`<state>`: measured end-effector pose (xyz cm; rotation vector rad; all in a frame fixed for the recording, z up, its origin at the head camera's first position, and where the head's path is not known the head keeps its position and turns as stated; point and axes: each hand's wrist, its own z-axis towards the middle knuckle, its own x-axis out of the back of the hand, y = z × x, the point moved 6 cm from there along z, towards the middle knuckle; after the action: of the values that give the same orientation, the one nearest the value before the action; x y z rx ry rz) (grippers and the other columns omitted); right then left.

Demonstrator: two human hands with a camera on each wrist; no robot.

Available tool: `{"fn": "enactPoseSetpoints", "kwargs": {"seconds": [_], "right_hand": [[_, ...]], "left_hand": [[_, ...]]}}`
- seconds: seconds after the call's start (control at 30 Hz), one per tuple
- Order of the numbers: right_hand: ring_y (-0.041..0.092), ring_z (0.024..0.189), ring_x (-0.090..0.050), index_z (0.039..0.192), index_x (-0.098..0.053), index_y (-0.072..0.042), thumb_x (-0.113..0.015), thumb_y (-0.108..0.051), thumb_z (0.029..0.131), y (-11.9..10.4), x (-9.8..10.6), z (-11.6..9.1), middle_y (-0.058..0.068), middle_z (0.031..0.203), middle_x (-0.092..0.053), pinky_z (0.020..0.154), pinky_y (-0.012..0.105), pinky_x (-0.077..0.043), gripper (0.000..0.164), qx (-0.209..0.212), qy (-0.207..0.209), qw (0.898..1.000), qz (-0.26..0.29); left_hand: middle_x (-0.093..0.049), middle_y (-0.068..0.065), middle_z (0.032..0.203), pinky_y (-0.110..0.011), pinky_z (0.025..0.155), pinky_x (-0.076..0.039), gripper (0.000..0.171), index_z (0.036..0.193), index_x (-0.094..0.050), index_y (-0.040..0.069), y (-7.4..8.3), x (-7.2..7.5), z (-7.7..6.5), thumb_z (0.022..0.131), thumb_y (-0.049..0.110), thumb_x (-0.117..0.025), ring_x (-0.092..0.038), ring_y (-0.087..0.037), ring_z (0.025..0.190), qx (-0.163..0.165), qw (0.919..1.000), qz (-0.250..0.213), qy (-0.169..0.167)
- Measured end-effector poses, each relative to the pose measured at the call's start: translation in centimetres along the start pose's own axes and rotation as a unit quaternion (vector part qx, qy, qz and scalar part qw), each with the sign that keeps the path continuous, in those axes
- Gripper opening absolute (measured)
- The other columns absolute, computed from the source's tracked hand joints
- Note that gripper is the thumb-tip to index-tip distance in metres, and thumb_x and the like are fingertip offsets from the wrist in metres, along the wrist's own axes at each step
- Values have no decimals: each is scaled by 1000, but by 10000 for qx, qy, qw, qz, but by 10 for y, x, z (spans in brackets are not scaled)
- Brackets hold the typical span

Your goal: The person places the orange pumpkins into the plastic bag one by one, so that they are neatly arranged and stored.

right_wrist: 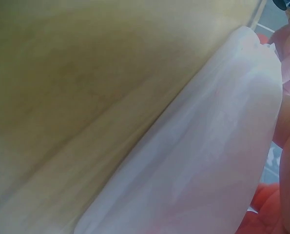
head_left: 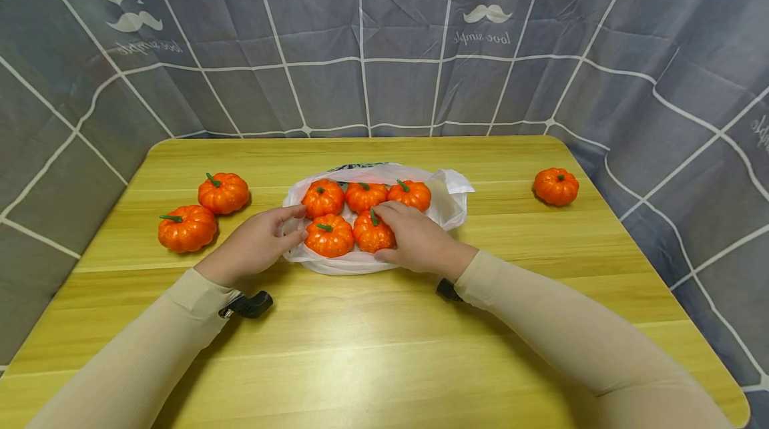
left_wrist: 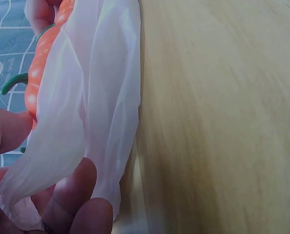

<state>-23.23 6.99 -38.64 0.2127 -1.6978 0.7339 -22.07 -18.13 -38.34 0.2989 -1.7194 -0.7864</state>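
Observation:
A white plastic bag [head_left: 336, 265] lies spread wide, cradling several small orange pumpkins with green stems. My left hand [head_left: 255, 242] is at the bag's left end; in the left wrist view its thumb [left_wrist: 8, 130] meets the front-left pumpkin [head_left: 338, 243], while curled fingers [left_wrist: 84, 178] hold the bag's rim from outside. My right hand [head_left: 417, 235] grips the front-right pumpkin [head_left: 368, 235], fingers over its top and thumb low on its near side. In the right wrist view the bag's side [right_wrist: 198, 146] hides most of that grip.
Two more pumpkins sit left of the bag, one nearer [head_left: 187, 229] and one behind [head_left: 223, 193]. Another pumpkin [head_left: 555, 187] stands at the far right. A grey checked curtain [head_left: 396, 35] surrounds the wooden table [head_left: 336, 349] at the back and sides.

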Motion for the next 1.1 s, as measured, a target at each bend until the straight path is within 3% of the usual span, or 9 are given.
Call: {"fn": "enactPoseSetpoints", "kwargs": {"seconds": [1.1], "right_hand": [[31,152,-42,160,-42,-9,-81,-39,93,0,2,-2,9,164,-44,128,45,-34,83,-17,34,10000,55]], "left_hand": [[-51,-16,160,-62,122,-35,60,158,-47,5,-1,-1,0,107,37,-59,-42,-41,151,2,10000,70,23]]}}
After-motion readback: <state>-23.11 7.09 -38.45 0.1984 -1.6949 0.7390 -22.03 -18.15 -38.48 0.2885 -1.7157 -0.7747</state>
